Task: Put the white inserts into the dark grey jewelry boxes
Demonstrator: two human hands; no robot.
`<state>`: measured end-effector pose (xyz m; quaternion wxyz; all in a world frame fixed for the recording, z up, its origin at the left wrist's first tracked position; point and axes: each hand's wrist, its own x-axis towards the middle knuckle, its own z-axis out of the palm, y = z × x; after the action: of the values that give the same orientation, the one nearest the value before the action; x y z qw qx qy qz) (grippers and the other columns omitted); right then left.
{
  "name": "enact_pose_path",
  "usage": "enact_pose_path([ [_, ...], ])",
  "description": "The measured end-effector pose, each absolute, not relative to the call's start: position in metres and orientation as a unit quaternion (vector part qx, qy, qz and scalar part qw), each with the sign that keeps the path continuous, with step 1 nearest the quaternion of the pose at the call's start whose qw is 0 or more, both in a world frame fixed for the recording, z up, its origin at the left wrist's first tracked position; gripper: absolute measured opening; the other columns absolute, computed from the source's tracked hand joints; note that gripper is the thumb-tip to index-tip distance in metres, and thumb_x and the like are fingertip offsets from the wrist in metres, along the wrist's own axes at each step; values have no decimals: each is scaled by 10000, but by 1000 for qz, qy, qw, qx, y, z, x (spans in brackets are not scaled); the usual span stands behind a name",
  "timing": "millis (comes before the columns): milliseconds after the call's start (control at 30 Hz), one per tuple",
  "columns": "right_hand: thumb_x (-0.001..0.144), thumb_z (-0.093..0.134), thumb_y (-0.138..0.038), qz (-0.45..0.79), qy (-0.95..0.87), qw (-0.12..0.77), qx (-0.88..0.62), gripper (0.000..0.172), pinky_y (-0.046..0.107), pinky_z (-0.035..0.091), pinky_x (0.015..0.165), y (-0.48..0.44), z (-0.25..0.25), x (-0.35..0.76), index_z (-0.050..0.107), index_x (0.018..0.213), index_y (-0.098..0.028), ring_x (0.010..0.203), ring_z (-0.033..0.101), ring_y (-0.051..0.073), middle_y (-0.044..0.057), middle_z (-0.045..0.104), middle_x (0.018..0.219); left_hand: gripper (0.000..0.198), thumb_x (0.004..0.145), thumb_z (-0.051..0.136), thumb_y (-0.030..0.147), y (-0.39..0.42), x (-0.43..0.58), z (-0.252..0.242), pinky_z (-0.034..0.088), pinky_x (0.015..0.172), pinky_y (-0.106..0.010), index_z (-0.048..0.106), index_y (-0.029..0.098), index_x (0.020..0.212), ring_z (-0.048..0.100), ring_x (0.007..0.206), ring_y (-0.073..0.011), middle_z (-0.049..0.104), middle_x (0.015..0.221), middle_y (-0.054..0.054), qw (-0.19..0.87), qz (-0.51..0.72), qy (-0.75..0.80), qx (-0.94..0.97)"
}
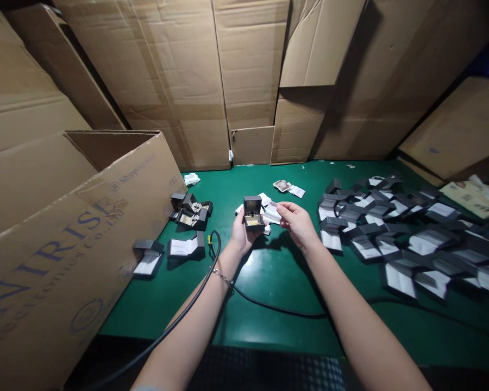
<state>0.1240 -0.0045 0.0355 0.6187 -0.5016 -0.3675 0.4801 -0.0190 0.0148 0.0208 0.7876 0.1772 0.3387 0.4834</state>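
Observation:
My left hand (240,234) is closed round a small black hinged box (253,221), whose lid stands raised. Inside the box is a pale insert with a yellowish strip; its exact contents are too small to tell. To the right of the box, my right hand (296,222) has thumb and forefinger pinched together. White paper (272,213) shows right at those fingertips, but I cannot tell whether it is held or lies behind them. More white scraps lie behind the box, partly hidden by it.
Many open black boxes (367,247) with white linings cover the right side. At left, several boxes (193,213) sit beside a large carton (106,217). A black cable (269,308) crosses the green table (228,187) and my left forearm. Crumpled packets (283,186) lie towards the cardboard wall.

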Motion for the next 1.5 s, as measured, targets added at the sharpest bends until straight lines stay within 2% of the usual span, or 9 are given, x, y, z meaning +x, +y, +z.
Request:
enact_pose_path([
  [167, 502, 807, -451, 493, -365, 618, -491, 390, 232, 320, 449, -7, 34, 115, 673, 732, -166, 450, 403, 68, -40, 569, 551, 437, 944, 372, 400, 13, -17, 19, 529, 505, -287, 610, 76, 1114, 631, 580, -177, 689, 763, -105, 798, 469, 326, 193],
  [367, 493, 808, -441, 466, -344, 654, -488, 408, 281, 448, 565, -7, 31, 106, 672, 763, -168, 595, 558, 138, 20, 673, 701, 442, 957, 341, 406, 9, -13, 21, 568, 655, -338, 618, 97, 1109, 673, 733, -211, 701, 834, -122, 810, 444, 326, 201],
  [533, 481, 793, -454, 430, -381, 617, -537, 407, 273, 405, 511, -6, 25, 104, 619, 723, -178, 535, 524, 135, -2, 618, 603, 411, 956, 357, 391, 6, -9, 20, 571, 700, -347, 626, 112, 1091, 673, 764, -213, 687, 819, -106, 814, 441, 325, 194],
  [633, 488, 784, -479, 402, -396, 612, -555, 394, 278, 412, 529, -6, 22, 104, 589, 660, -182, 546, 518, 136, -8, 589, 583, 354, 949, 388, 347, 5, -6, 19, 572, 719, -351, 617, 114, 1086, 671, 771, -212, 677, 800, -93, 808, 450, 329, 188],
  [800, 496, 786, -451, 368, -398, 621, -566, 361, 281, 415, 553, -5, 18, 106, 595, 632, -177, 561, 517, 137, -11, 583, 590, 315, 956, 376, 286, 3, -4, 15, 575, 761, -363, 589, 124, 1123, 673, 836, -211, 680, 891, -106, 801, 463, 320, 202],
  [1300, 559, 743, -432, 291, -410, 611, -611, 284, 281, 381, 509, -10, 18, 104, 614, 592, -183, 511, 483, 138, -3, 590, 545, 166, 908, 489, 273, 4, -4, 5, 565, 732, -316, 602, 162, 959, 668, 840, -190, 681, 923, -75, 776, 480, 326, 247],
  [1500, 577, 717, -378, 278, -411, 603, -625, 214, 290, 382, 515, -8, 16, 105, 620, 577, -187, 502, 483, 145, -7, 581, 519, 200, 878, 545, 301, 4, -4, 3, 554, 707, -310, 593, 193, 1039, 656, 792, -175, 664, 915, -45, 773, 483, 312, 269],
])
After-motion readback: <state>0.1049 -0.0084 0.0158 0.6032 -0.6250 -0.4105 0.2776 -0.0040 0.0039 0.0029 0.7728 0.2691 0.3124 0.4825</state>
